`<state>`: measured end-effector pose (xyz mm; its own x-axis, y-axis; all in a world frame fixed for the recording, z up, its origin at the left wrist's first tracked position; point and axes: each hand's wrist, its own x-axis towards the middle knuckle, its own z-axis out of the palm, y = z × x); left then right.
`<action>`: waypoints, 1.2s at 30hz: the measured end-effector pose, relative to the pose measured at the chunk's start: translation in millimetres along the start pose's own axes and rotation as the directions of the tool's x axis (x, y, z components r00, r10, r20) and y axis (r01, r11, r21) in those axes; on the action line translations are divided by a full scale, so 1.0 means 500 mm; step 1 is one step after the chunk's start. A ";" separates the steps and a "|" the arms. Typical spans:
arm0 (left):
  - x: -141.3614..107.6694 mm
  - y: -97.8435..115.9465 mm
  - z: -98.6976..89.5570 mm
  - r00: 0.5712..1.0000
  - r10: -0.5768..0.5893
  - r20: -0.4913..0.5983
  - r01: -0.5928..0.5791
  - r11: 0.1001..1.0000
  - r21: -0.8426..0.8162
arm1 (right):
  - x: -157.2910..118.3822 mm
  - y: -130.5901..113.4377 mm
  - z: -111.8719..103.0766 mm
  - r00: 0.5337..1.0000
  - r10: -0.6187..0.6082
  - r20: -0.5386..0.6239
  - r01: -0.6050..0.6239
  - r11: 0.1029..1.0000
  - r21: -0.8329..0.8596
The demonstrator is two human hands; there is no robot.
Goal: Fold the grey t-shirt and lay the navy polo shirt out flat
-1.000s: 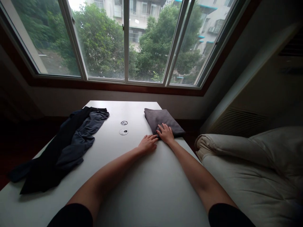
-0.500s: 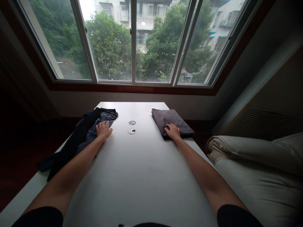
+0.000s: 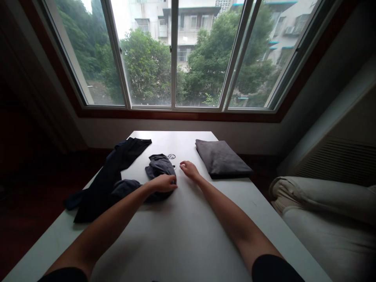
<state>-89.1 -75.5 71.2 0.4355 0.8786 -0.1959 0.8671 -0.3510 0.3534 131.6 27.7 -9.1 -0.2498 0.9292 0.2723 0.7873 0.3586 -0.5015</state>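
Left fingers (image 3: 172,178) hold grey cloth (image 3: 160,166) partly hiding a disc (image 3: 175,167).

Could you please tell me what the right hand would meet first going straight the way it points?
Probably the bunched grey garment at the left hand; the right hand might brush the partly covered round disc before it, as the hand's height is unclear.

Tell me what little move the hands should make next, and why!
I'd guess the right hand should reach over and take hold of the grey garment too. The left hand seems to hold one side of it, the cloth lies crumpled, and the right hand is close by, apparently holding nothing, so two hands could probably spread it more easily.
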 end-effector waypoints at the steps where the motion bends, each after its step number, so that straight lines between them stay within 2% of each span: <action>1: -0.002 0.015 0.002 0.985 0.134 0.106 -0.126 0.989 -0.081 | -0.003 -0.004 0.004 0.999 -0.042 0.024 0.041 0.998 0.043; 2: -0.002 0.022 0.001 0.941 0.280 0.189 -0.243 0.950 -0.198 | -0.008 -0.005 0.005 0.996 -0.080 0.035 0.076 0.994 0.083; 3: 0.000 0.021 -0.003 0.912 0.360 0.198 -0.300 0.912 -0.280 | -0.014 -0.003 0.004 0.993 -0.108 0.040 0.103 0.988 0.116; 4: 0.006 0.013 -0.007 0.917 0.372 0.147 -0.313 0.896 -0.316 | -0.020 -0.001 0.002 0.991 -0.126 0.044 0.118 0.983 0.142; 5: 0.014 -0.002 -0.011 0.953 0.300 0.042 -0.275 0.914 -0.297 | -0.026 0.002 -0.001 0.989 -0.136 0.053 0.126 0.979 0.163; 6: 0.023 -0.022 -0.012 0.982 0.146 -0.123 -0.171 0.958 -0.228 | -0.032 0.004 -0.004 0.988 -0.141 0.063 0.128 0.976 0.176; 7: 0.033 -0.046 -0.011 0.957 -0.024 -0.289 -0.023 0.987 -0.159 | -0.038 0.004 -0.009 0.987 -0.145 0.067 0.131 0.975 0.181; 8: 0.042 -0.070 -0.006 0.912 -0.144 -0.383 0.108 0.988 -0.114 | -0.043 0.001 -0.013 0.988 -0.146 0.060 0.134 0.976 0.173; 9: 0.049 -0.093 0.001 0.878 -0.219 -0.425 0.201 0.976 -0.087 | -0.048 -0.005 -0.017 0.989 -0.145 0.042 0.137 0.979 0.154; 12: 0.060 -0.137 0.035 0.868 -0.251 -0.428 0.250 0.966 -0.060 | -0.065 -0.045 -0.027 0.981 -0.193 -0.020 0.193 0.981 0.035; 15: 0.061 -0.138 0.065 0.909 -0.141 -0.393 0.164 0.986 0.025 | -0.087 -0.102 -0.036 0.946 -0.324 0.024 0.325 0.940 -0.104; 16: 0.061 -0.133 0.072 0.918 -0.114 -0.380 0.135 0.990 0.029 | -0.095 -0.119 -0.038 0.943 -0.329 0.052 0.333 0.933 -0.140; 20: 0.064 -0.117 0.085 0.927 -0.119 -0.354 0.084 0.990 -0.114 | -0.116 -0.160 -0.036 0.958 -0.258 0.128 0.281 0.936 -0.214; 23: 0.070 -0.126 0.085 0.910 -0.173 -0.376 0.083 0.966 -0.244 | -0.110 -0.146 -0.030 0.975 -0.205 0.087 0.217 0.962 -0.163; 26: 0.077 -0.154 0.073 0.846 -0.292 -0.447 0.088 0.902 -0.423 | -0.086 -0.100 -0.032 0.995 -0.020 -0.096 0.023 0.999 0.031; 29: 0.080 -0.189 0.053 0.752 -0.423 -0.505 0.062 0.808 -0.586 | -0.061 -0.043 -0.045 0.947 0.213 -0.240 -0.145 0.951 0.273; 32: 0.078 -0.215 0.037 0.655 -0.537 -0.532 -0.021 0.690 -0.723 | -0.047 -0.002 -0.052 0.910 0.282 -0.303 -0.140 0.899 0.416; 36: 0.080 -0.228 0.032 0.562 -0.640 -0.524 -0.147 0.547 -0.824 | -0.042 0.003 -0.040 0.919 0.224 -0.325 -0.056 0.889 0.454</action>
<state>-166.7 -5.6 8.4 -0.4372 0.8879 0.1435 0.2106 -0.0541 0.9761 149.5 7.1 0.8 0.1297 0.9052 0.4047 0.4584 0.3072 -0.8340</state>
